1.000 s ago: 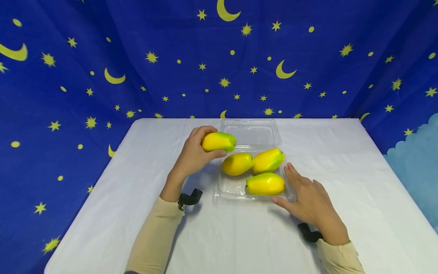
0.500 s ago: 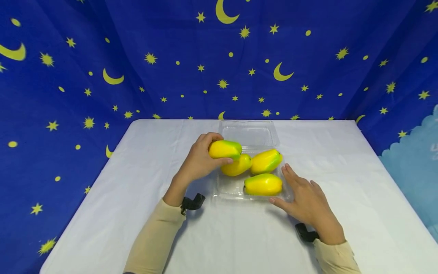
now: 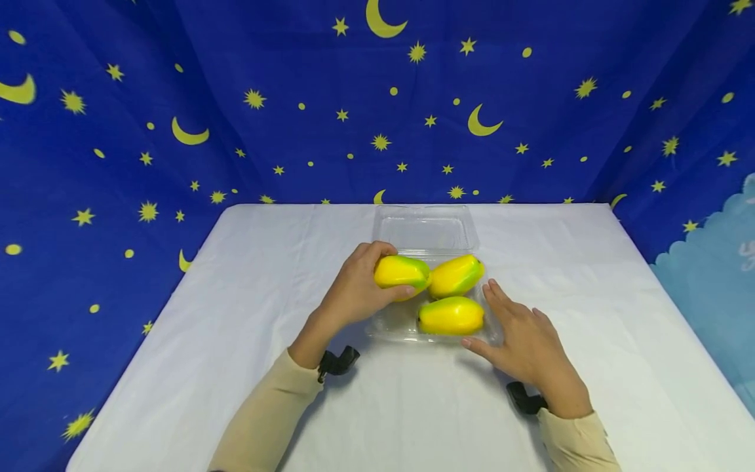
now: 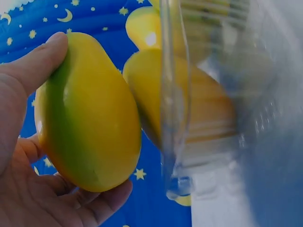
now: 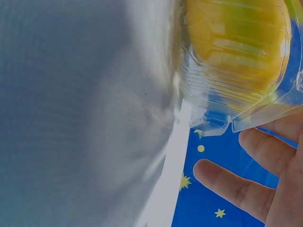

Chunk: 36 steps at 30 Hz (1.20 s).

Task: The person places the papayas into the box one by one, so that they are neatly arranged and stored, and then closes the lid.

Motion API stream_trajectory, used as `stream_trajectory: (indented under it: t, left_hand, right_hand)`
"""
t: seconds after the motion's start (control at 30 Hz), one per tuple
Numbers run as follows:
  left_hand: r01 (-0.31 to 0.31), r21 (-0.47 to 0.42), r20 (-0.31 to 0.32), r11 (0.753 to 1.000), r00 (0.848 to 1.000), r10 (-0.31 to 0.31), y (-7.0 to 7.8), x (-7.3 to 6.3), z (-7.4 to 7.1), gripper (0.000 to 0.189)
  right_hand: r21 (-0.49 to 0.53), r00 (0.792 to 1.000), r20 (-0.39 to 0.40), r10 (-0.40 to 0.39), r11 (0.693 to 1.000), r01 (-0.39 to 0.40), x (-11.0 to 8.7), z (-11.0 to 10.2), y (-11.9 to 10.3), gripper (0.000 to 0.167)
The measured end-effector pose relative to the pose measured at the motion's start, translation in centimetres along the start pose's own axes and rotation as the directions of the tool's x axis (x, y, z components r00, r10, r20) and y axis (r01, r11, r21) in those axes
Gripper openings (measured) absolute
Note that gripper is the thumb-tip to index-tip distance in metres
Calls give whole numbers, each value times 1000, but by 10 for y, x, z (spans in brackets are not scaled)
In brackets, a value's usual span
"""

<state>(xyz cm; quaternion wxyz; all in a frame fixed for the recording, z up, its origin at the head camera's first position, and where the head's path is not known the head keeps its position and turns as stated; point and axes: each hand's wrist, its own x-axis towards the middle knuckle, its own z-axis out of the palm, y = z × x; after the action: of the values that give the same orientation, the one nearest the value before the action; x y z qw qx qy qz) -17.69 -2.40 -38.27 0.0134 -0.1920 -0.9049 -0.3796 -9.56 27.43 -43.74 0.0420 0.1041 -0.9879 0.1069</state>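
1. Left hand (image 3: 361, 282): thumb and fingers curled round a glossy, yellow-and-green, mango-shaped fruit (image 3: 401, 270), held over the left part of a clear, rectangular plastic container (image 3: 390, 322).
2. Obstruction: a second yellow fruit (image 4: 147, 90) lies beneath the held one, largely hidden in the head view; whether the two touch cannot be told.
3. Other contents: a far-right fruit (image 3: 456, 276) and a near fruit (image 3: 451, 316), both on their sides.
4. Right hand (image 3: 527, 339): fingers extended and spread, gripping nothing, beside the container's right wall.
5. Surroundings: transparent plastic lid (image 3: 423, 229), folded back; white tablecloth (image 3: 413, 406); blue curtain with yellow stars and moons (image 3: 330, 78) behind.
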Motion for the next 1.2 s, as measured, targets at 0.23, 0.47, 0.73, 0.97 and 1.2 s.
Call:
stream_trajectory:
  t: [0.23, 0.47, 0.73, 0.97, 1.2]
  left_hand:
    - [2, 11, 6, 1000, 1000, -2, 8, -7, 4, 65]
    - [-35, 9, -31, 999, 999, 35, 5, -15, 18, 67]
    - [-91, 54, -157, 994, 983, 99, 1, -30, 37, 70]
    - [-139, 68, -179, 988, 972, 149, -5, -33, 46, 70]
    - [-155, 92, -176, 984, 970, 169, -6, -34, 49, 68]
  right_hand:
    - [-6, 1000, 15, 5, 1000, -5, 0, -1, -1, 109]
    - [1, 999, 28, 15, 1000, -15, -1, -4, 1, 108]
    - [-9, 1000, 22, 6, 1000, -6, 0, -2, -1, 108]
    - [-15, 1000, 25, 10, 1000, -10, 0, 0, -1, 107]
    - [-10, 1000, 22, 8, 1000, -8, 0, -1, 0, 107]
